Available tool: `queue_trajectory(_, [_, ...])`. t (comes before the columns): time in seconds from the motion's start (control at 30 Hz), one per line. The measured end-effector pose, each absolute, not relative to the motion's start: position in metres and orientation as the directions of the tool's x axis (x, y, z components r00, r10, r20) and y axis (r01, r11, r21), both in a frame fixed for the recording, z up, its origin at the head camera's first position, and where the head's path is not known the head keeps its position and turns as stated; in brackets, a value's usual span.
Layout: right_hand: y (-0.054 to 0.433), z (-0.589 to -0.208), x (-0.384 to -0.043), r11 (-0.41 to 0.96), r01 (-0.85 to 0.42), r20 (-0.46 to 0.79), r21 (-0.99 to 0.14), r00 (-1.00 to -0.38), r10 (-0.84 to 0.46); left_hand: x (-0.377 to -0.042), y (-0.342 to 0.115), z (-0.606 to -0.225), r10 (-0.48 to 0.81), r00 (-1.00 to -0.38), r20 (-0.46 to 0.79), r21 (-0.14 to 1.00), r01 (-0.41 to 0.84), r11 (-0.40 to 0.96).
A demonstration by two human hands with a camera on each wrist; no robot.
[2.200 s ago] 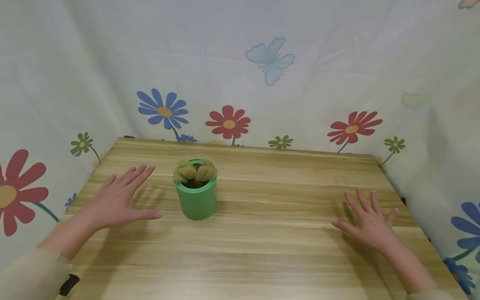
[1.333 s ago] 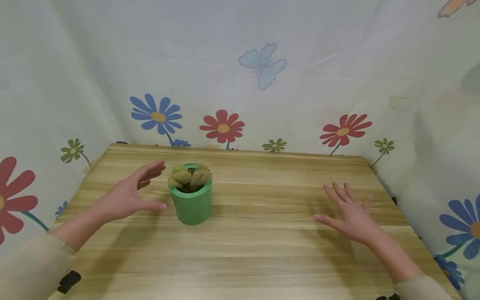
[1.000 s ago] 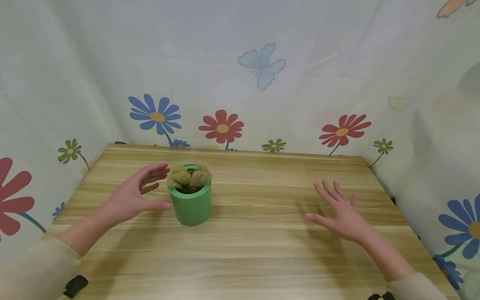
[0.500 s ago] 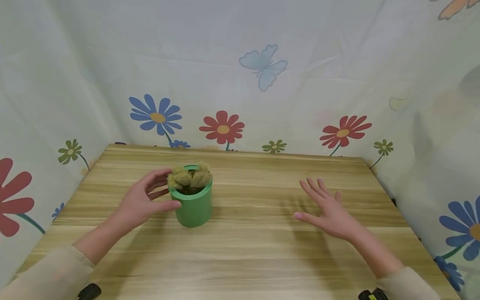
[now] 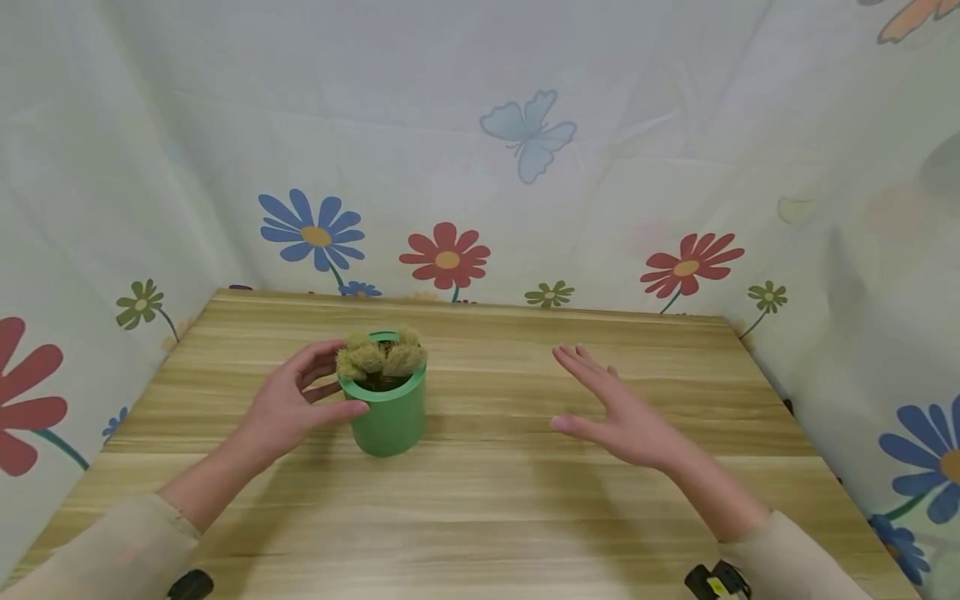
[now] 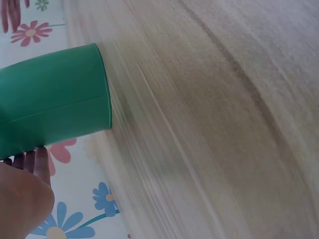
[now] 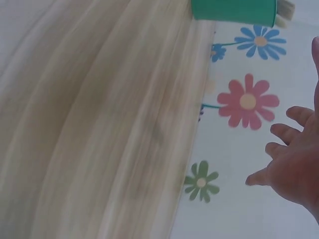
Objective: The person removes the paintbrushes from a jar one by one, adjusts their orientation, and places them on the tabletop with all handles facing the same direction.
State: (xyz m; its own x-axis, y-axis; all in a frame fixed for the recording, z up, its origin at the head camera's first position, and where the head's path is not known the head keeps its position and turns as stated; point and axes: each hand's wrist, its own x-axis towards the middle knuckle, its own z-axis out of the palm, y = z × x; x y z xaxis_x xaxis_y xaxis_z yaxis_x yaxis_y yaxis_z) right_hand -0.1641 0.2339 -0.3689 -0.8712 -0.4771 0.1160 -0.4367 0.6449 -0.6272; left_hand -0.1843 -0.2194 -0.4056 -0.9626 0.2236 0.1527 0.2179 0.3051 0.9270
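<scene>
A green cylindrical plant pot (image 5: 388,421) stands upright on the wooden table, left of the middle. Fuzzy yellow-brown tufts (image 5: 405,358) like a cactus rise from its dark filling. My left hand (image 5: 288,408) grips the pot from its left side, thumb across the front below the rim, fingers curving behind. In the left wrist view those fingers (image 6: 42,167) meet the pot wall. My right hand (image 5: 630,425) hovers to the right of the pot, apart from it, fingers extended, palm turned toward it, holding nothing. The right wrist view catches the pot's side at the top.
The wooden table (image 5: 480,533) ends at a back edge against a white curtain (image 5: 420,125) printed with flowers and a butterfly. Curtain also hangs on both sides. Dark devices (image 5: 716,581) are strapped at the wrists.
The left hand has moved right, from beside the pot onto it. The right hand has come left toward the pot, its palm turning inward. The pot stays in place.
</scene>
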Motion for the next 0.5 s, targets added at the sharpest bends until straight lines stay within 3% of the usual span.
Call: queue_trajectory(0.5, [0.162,-0.348,-0.180,0.486,-0.589,0.260,-0.645,-0.768,-0.585,-0.183,-0.218,-0.405,0.224,-0.964,0.141,0.918,0.212,0.334])
